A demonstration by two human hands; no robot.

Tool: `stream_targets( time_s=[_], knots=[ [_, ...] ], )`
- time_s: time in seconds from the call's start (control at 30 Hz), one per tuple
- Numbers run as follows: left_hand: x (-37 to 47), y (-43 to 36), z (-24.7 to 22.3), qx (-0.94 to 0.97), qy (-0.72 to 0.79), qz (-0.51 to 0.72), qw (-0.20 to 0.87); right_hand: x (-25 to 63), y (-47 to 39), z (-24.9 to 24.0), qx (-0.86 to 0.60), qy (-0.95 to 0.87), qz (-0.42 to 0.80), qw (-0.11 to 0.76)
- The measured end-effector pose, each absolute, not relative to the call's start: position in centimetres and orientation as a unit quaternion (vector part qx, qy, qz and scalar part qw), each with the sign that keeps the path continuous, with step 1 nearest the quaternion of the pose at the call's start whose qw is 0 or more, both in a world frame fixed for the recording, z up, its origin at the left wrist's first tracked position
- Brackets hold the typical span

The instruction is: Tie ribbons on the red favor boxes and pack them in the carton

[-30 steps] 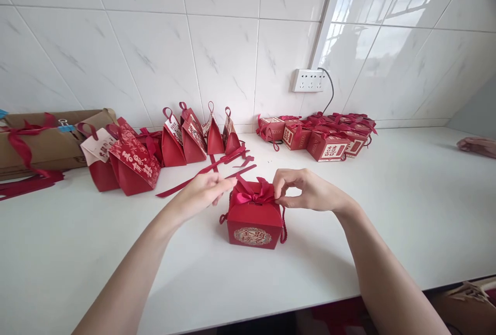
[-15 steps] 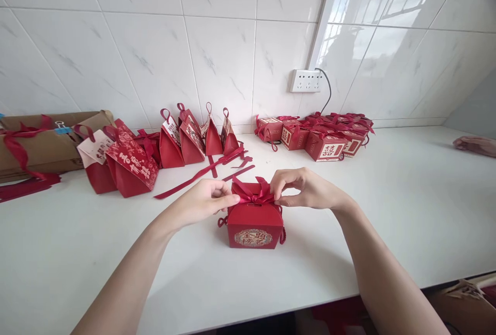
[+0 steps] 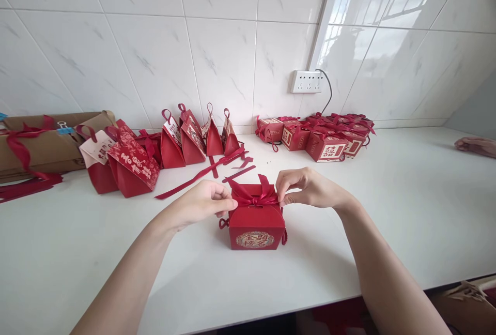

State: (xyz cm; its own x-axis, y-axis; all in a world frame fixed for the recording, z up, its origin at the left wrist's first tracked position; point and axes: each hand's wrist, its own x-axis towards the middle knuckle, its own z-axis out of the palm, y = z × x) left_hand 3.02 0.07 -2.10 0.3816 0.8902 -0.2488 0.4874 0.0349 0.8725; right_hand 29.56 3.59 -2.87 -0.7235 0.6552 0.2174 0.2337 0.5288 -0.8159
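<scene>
A red gift box [image 3: 253, 226] with a round patterned emblem and gold characters stands upright on the white table. Across its top runs a shiny red ribbon [image 3: 256, 200], knotted in a bow at the middle with tails sticking up behind. My left hand [image 3: 212, 201] pinches the bow's left loop between thumb and fingers. On the other side, my right hand [image 3: 300, 187] grips the right loop the same way. Red cords hang at both sides of the box. My fingertips partly hide the loop ends.
Behind lie loose ribbon strips [image 3: 201, 174]. Red tent-shaped boxes [image 3: 134, 167] stand at the left beside a brown cardboard box [image 3: 42, 143]. Several bow-tied red boxes [image 3: 326, 148] sit at the back right, below a wall socket [image 3: 306, 82]. Another person's hand [image 3: 476, 146] rests far right.
Both hands have moved slightly apart, drawing the bow's loops outward. The bow looks wider and tighter, and its tails have shifted. The gift box stays nearly in place.
</scene>
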Motion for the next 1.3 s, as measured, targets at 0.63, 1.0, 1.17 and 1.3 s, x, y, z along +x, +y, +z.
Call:
stream_targets(
  time_s=[0.63,1.0,1.17,1.3],
  knots=[
    [3.1,-0.1,-1.7,0.692,0.500,0.184,0.487,30.1,2.9,-1.9,-0.272,-0.831,0.383,0.299],
    [3.3,-0.6,-1.9,0.723,0.497,0.169,0.450,22.6,1.9,-3.0,-0.360,-0.806,0.327,0.338],
    [3.3,-0.8,-1.9,0.739,0.485,0.165,0.439,22.7,2.1,-3.2,-0.441,-0.695,0.442,0.356],
    [3.3,-0.8,-1.8,0.743,0.482,0.161,0.436,22.6,2.2,-3.4,-0.459,-0.695,0.424,0.357]
  ],
)
